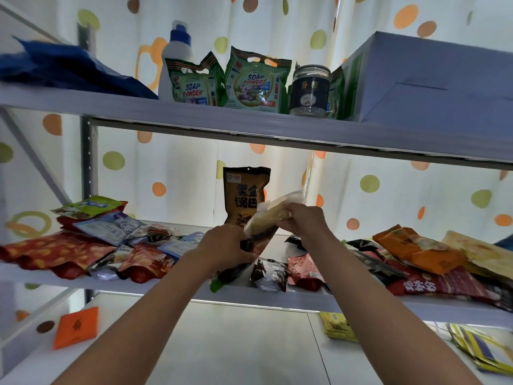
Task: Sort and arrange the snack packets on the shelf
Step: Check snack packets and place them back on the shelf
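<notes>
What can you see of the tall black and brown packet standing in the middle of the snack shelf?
The black and brown packet is a glossy pouch with large dark characters and a small red and white logo at the top. It stands upright at the middle of the snack shelf, its lower part hidden by the hands. The left hand grips its base; a pale clear packet, held by the right hand, overlaps its right side.

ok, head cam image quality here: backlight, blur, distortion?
Head view: strong backlight through the spotted white curtain, so the upright brown-and-black snack pouch and both hands, left and right, look dim; wide-angle bending bows the white shelf boards; the crumpled blue bag at the upper left is smeared; soap powder print stays readable.
</notes>
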### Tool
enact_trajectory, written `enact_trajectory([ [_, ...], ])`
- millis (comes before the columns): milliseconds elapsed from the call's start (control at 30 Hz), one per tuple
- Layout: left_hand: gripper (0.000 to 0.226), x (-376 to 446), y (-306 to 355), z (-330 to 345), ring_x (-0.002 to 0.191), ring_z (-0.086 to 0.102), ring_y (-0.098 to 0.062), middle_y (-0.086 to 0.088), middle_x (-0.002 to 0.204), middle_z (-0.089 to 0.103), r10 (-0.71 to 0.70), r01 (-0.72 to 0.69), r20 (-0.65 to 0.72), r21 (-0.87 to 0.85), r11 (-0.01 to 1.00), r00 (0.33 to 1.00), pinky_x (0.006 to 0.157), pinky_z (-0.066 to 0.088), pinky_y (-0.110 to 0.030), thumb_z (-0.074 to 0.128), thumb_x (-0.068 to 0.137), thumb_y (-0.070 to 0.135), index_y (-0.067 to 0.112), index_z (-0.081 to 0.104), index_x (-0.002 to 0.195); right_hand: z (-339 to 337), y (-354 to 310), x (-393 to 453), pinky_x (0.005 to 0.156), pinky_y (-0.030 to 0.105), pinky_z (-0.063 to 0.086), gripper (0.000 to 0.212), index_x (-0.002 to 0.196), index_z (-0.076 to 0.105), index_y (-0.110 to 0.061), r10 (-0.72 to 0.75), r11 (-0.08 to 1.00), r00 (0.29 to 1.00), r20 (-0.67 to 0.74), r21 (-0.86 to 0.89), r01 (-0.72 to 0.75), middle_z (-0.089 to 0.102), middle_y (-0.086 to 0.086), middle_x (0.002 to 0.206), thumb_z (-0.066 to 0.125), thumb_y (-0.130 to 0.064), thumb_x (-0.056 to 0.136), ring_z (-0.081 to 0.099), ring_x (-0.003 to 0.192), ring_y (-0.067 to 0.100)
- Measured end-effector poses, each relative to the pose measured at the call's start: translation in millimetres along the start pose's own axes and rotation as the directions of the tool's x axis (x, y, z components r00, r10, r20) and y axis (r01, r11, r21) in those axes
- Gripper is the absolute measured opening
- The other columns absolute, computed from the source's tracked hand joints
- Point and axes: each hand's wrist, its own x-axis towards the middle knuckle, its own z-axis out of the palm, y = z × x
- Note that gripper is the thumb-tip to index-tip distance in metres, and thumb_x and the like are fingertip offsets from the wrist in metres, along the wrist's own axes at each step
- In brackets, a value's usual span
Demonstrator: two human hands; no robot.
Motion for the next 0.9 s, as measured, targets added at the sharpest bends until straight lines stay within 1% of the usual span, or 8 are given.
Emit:
enact_trajectory([
  [100, 0.048, 0, 0, -5, 0.085, 0.061, -0.018, -0.002, 0.097, 0.068, -0.036, 0.034, 0.079, 0.029, 0.999, 0.996, 0.069, 0.046, -0.030, 0.066, 0.077, 0.061, 0.020, 0.072, 0.101, 7, 7, 2, 0.075, 0.038, 0.062, 0.024, 0.099, 0.062, 0.008, 0.053, 0.996, 0.998, 0.025, -0.073, -0.051, 0.070, 0.018, 0.087, 0.071, -0.001, 0.079, 0.072, 0.077, 0.029],
  [233, 0.036, -3, -4, -8, 0.096, 0.060, -0.022, -0.005, 0.107, 0.068, -0.012, 0.023, 0.146, -0.071, 0.997, 0.989, 0.074, 0.043, -0.029, 0.066, 0.086, 0.044, 0.016, 0.072, 0.108, 9, 6, 8, 0.082, 0.040, 0.060, 0.028, 0.105, 0.062, 0.008, 0.108, 0.986, 0.994, -0.026, -0.128, -0.110, 0.071, 0.021, 0.098, 0.069, -0.001, 0.080, 0.072, 0.087, 0.032],
  [300, 0.035, -4, -4, -9, 0.098, 0.060, -0.023, -0.006, 0.108, 0.067, -0.012, 0.022, 0.159, -0.059, 0.998, 0.987, 0.075, 0.043, -0.029, 0.065, 0.087, 0.042, 0.016, 0.071, 0.109, 10, 4, -1, 0.065, 0.028, 0.060, 0.010, 0.095, 0.062, 0.003, 0.024, 0.972, 1.000, 0.015, -0.233, -0.020, 0.068, 0.015, 0.087, 0.063, -0.003, 0.087, 0.069, 0.074, 0.025],
  [367, 0.034, -5, -2, -10, 0.098, 0.061, -0.023, -0.006, 0.109, 0.068, -0.004, 0.005, 0.135, -0.010, 1.000, 0.991, 0.072, 0.041, -0.028, 0.064, 0.087, 0.042, 0.017, 0.070, 0.110, 11, 7, -11, 0.055, 0.025, 0.058, 0.007, 0.082, 0.060, -0.003, -0.110, 0.895, 0.992, 0.059, -0.429, 0.125, 0.068, 0.013, 0.075, 0.064, -0.006, 0.088, 0.068, 0.061, 0.022],
  [500, 0.032, -4, -1, -10, 0.101, 0.061, -0.026, -0.009, 0.113, 0.067, -0.007, 0.010, 0.085, -0.038, 0.999, 0.996, 0.077, 0.044, -0.032, 0.066, 0.086, 0.029, 0.014, 0.068, 0.114, 14, 27, -20, 0.070, 0.046, 0.061, 0.017, 0.063, 0.059, -0.013, -0.280, 0.742, 0.940, 0.193, -0.578, 0.340, 0.070, 0.005, 0.075, 0.066, -0.005, 0.077, 0.070, 0.073, 0.025],
  [700, 0.035, -14, -3, 1, 0.106, 0.061, -0.030, -0.011, 0.119, 0.068, -0.093, 0.079, -0.052, -0.228, 0.970, 0.994, 0.089, 0.046, -0.036, 0.066, 0.087, 0.021, 0.012, 0.067, 0.121, 14, 34, -13, 0.056, 0.027, 0.037, 0.034, 0.059, 0.052, -0.028, -0.275, 0.412, 0.869, 0.412, -0.766, 0.493, 0.056, -0.011, 0.066, 0.067, -0.037, 0.088, 0.055, 0.066, 0.010],
  [833, 0.036, -17, -1, 9, 0.106, 0.061, -0.029, -0.010, 0.117, 0.069, -0.115, 0.076, -0.115, -0.303, 0.950, 0.987, 0.089, 0.048, -0.037, 0.070, 0.083, 0.019, 0.014, 0.069, 0.118, 23, 38, -18, 0.057, 0.026, 0.035, 0.036, 0.057, 0.049, -0.021, -0.390, 0.296, 0.834, 0.390, -0.804, 0.515, 0.053, -0.003, 0.065, 0.055, -0.020, 0.092, 0.052, 0.064, 0.016],
  [900, 0.043, -15, 1, 12, 0.109, 0.061, -0.026, -0.007, 0.120, 0.068, -0.131, 0.078, -0.123, -0.364, 0.928, 0.984, 0.091, 0.046, -0.033, 0.074, 0.080, 0.018, 0.015, 0.067, 0.122, 28, 39, -20, 0.053, 0.024, 0.031, 0.036, 0.058, 0.048, -0.018, -0.505, 0.377, 0.825, 0.253, -0.795, 0.475, 0.051, -0.001, 0.063, 0.051, -0.018, 0.093, 0.049, 0.059, 0.014],
])
